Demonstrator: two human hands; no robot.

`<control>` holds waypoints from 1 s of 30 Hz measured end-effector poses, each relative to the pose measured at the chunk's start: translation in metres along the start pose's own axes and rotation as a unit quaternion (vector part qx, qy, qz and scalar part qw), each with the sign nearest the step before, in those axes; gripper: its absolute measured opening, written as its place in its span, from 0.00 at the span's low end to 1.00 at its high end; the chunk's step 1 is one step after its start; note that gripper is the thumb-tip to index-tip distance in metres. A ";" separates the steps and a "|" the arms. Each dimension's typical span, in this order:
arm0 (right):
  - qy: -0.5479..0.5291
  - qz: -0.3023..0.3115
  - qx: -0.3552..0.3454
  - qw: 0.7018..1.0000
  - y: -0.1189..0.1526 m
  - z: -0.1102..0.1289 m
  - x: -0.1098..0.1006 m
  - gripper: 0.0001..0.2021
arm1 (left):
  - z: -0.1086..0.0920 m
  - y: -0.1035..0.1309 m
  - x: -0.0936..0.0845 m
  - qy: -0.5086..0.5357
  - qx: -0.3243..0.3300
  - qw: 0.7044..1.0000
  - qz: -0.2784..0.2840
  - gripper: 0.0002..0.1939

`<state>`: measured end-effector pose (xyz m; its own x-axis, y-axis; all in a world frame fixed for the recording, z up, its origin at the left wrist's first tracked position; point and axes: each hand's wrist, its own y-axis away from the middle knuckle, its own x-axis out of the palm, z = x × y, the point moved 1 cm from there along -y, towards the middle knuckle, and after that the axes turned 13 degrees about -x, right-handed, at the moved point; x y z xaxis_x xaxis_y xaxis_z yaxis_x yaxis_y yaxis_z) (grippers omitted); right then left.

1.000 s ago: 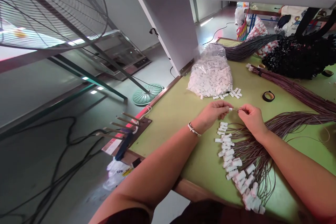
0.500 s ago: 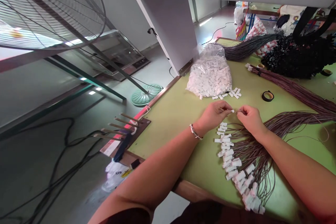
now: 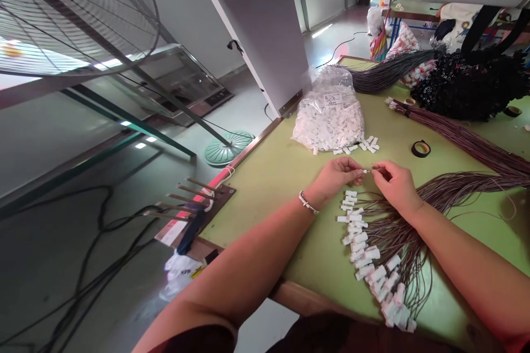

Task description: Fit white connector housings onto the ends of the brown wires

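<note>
My left hand [image 3: 340, 174] is closed in a pinch on a small white connector housing [image 3: 365, 171], whose end sticks out past the fingertips. Facing it, my right hand [image 3: 393, 181] pinches thin wire ends [image 3: 372, 165], with the tips close to the housing; whether a tip is inside it I cannot tell. Below both hands, a row of white connectors [image 3: 366, 256] on brown wires [image 3: 397, 237] fans out along the table. The wire bundle [image 3: 451, 190] runs off to the right beneath my right wrist.
A clear bag of white connectors [image 3: 329, 118] stands behind my hands, loose connectors [image 3: 368, 145] beside it. Black tape [image 3: 420, 148], a tied wire bundle [image 3: 451, 129] and a black heap [image 3: 467, 88] lie right. A pronged metal rack [image 3: 199, 201] sits at the left edge; a fan [image 3: 78, 16] stands beyond.
The wire tips and the white housing are now a little more visible between my fingertips. My hands stay nearly in place; the view has shifted slightly.
</note>
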<state>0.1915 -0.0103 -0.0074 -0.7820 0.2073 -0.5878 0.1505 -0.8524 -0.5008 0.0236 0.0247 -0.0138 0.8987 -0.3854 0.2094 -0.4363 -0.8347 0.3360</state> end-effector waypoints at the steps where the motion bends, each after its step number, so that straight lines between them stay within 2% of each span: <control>1: 0.032 0.003 -0.037 0.999 0.000 0.002 -0.001 0.08 | -0.001 0.001 0.000 0.005 -0.006 1.000 0.002 0.11; 4: 0.108 0.026 -0.110 0.988 0.001 0.007 -0.002 0.10 | -0.002 0.002 -0.001 0.010 -0.016 1.000 -0.001 0.11; 6: 0.118 0.034 -0.105 0.987 0.001 0.007 -0.002 0.09 | -0.002 0.001 -0.001 0.007 -0.011 1.000 -0.007 0.11; 8: 0.080 0.037 -0.050 0.995 0.001 0.005 0.000 0.07 | -0.002 0.001 0.000 -0.013 0.005 1.000 -0.016 0.10; 11: -0.031 0.041 0.078 0.996 0.000 0.001 0.004 0.06 | 0.000 0.002 0.003 -0.088 0.057 0.993 -0.046 0.07; 14: -0.090 0.041 0.130 0.987 0.000 -0.001 0.007 0.08 | 0.003 0.003 0.008 -0.148 0.101 0.981 -0.073 0.03; 19: -0.087 0.023 0.137 0.986 0.000 0.000 0.008 0.08 | 0.008 0.000 0.014 -0.124 0.087 0.986 -0.069 0.03; 25: -0.083 0.030 0.147 0.985 0.001 -0.004 0.007 0.07 | 0.008 -0.001 0.012 -0.040 0.062 0.994 -0.083 0.04; 30: -0.080 0.026 0.115 0.990 0.000 -0.001 0.006 0.06 | 0.008 -0.002 0.009 -0.061 0.070 0.994 -0.062 0.05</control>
<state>0.1880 -0.0085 -0.0116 -0.8651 0.0978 -0.4919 0.0657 -0.9502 -0.3045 0.0326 0.0198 -0.0198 0.9475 -0.3143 0.0584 -0.3193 -0.9218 0.2199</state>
